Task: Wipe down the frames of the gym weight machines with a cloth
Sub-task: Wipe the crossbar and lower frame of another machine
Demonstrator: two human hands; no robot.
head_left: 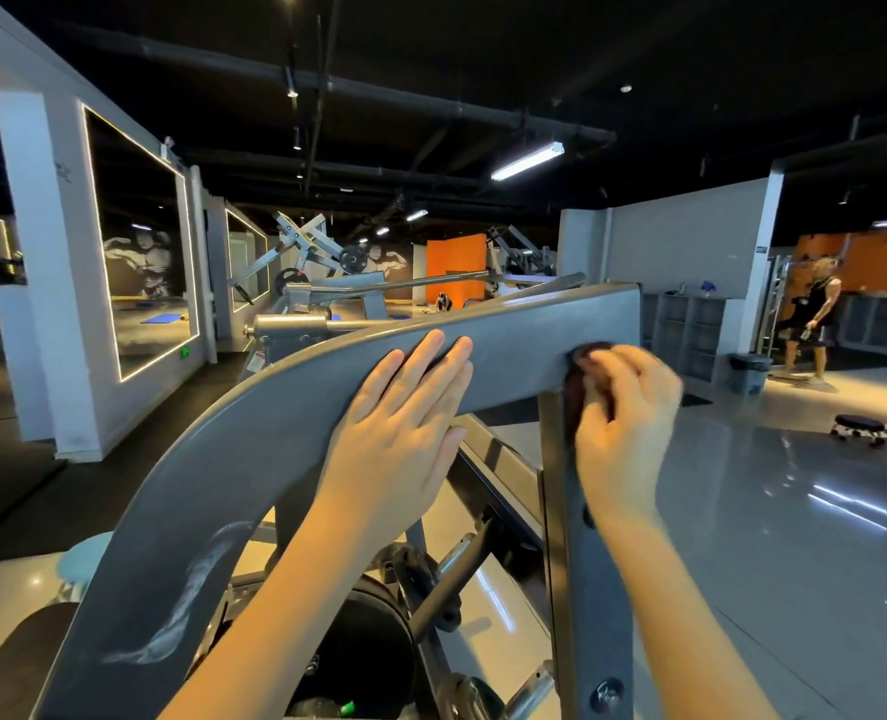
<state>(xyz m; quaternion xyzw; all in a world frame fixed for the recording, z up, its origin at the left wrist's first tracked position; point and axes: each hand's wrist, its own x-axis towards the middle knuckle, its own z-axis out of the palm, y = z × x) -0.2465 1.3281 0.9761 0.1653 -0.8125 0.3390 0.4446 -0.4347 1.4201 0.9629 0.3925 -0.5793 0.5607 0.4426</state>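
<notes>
One cloth (572,402), seemingly under right fingers (619,367)

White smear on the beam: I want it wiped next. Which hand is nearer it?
Left. The left hand lies flat on the beam, up and right of the smear; the right hand grips the cloth farther right, by the post.

Bare forearms (275,589), bare hands (400,407)

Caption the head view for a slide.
Right hand presses a dark cloth against the grey frame; left hand rests flat on it.
</notes>
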